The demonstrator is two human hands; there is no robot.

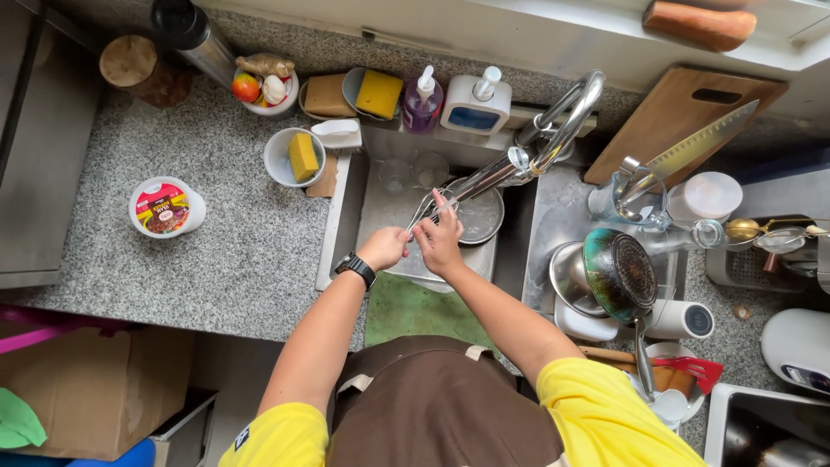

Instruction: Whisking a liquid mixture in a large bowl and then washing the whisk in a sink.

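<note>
Over the sink (380, 207), both hands meet: the left hand (383, 248) and right hand (439, 242) each closed in a grip on thin metal tongs (421, 207) under the faucet (553, 130).

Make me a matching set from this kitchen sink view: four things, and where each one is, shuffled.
Things:
1. yellow sponge
2. knife
3. wristwatch
4. purple soap bottle

Places:
A. on the left hand's wrist
B. in a white bowl left of the sink
C. behind the sink, beside a white dispenser
D. on the drying rack, blade lying over the wooden cutting board

Pairs: 1-B, 2-D, 3-A, 4-C
</note>
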